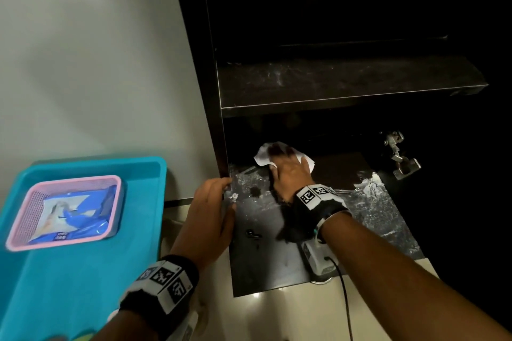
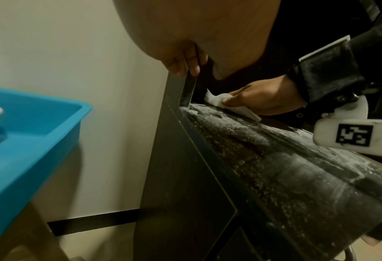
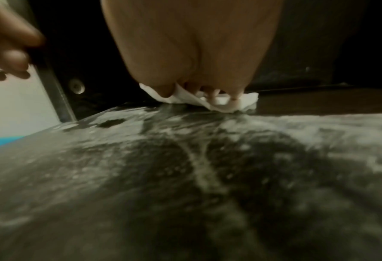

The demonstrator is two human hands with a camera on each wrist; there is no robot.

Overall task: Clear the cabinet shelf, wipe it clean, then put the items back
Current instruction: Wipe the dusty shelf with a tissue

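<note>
We are looking down into a dark cabinet (image 1: 210,108), and the shelf (image 1: 368,210) being cleaned runs its long side left to right across the opening, its front edge toward us, its surface smeared with white residue. Our right hand (image 1: 291,174) reaches in over that shelf, fingers pointing toward the back, flat and pressing a white wipe (image 1: 264,156) onto the surface near the rear left; from the right wrist view the fingertips (image 3: 214,98) come down onto the wipe (image 3: 185,99), which is crumpled and pokes out beyond them. Our left hand (image 1: 212,213) is at the cabinet's left side panel, fingers curled around its front edge just above the shelf; the left wrist view shows those fingers (image 2: 183,63) hooked over the panel edge. The two hands are near each other but apart. To the left sits a blue tray (image 1: 83,271) with a pink basket (image 1: 19,230) in it, and a blue and white packet (image 1: 74,213) lies in the basket. The cabinet's upper depths are too dark to make out, and the tray is cut off by the frame. A metal hinge (image 1: 399,155) shows on the right.
</note>
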